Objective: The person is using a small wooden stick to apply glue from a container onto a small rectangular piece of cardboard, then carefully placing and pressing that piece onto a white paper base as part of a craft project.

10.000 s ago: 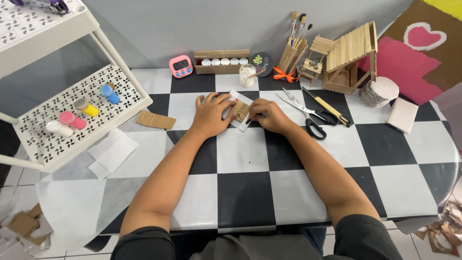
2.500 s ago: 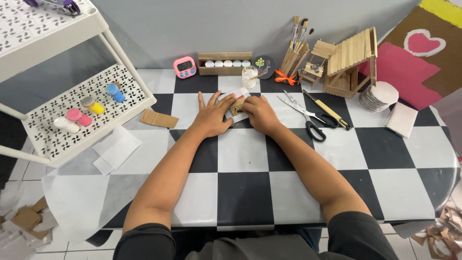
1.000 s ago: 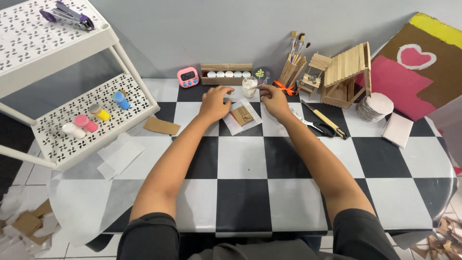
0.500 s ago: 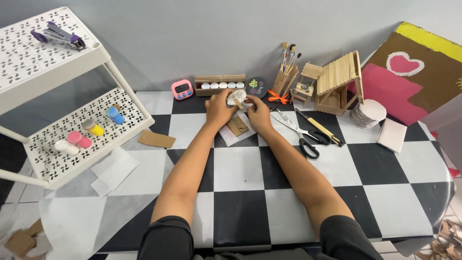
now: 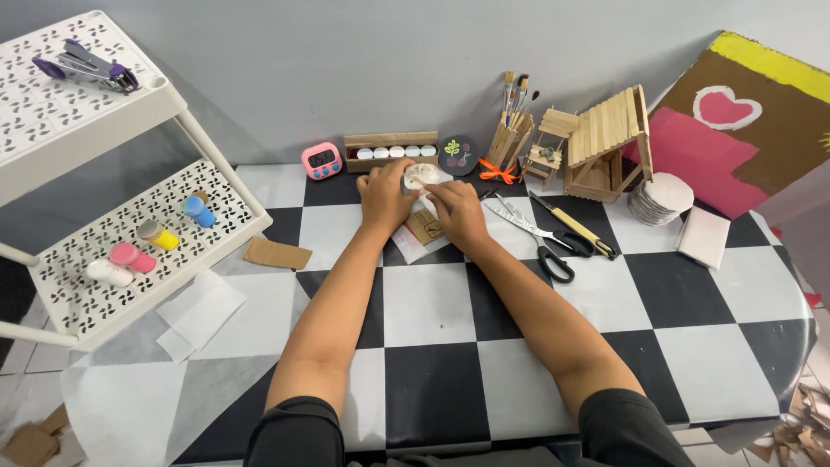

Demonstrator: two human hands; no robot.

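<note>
Both arms reach far across the checkered table (image 5: 432,303). My left hand (image 5: 385,195) and my right hand (image 5: 456,212) meet around a small white round container (image 5: 418,177) near the back of the table; fingers of both hands touch it. Just in front of it, partly under my right hand, a small brown cardboard piece (image 5: 425,227) lies on a white sheet of paper (image 5: 408,244). Which hand bears the container's weight is hidden by the fingers.
Scissors (image 5: 540,242), a yellow-handled knife (image 5: 575,227), a stick house (image 5: 605,143), a brush holder (image 5: 512,130), a paint-pot tray (image 5: 393,151) and a pink timer (image 5: 322,160) stand nearby. A cardboard scrap (image 5: 277,253) lies left. A white shelf cart (image 5: 138,242) holds paint bottles.
Both hands left the cardboard piece near the table's middle and reached back to the white container. The view has tilted up, showing more of the wall and cart.
</note>
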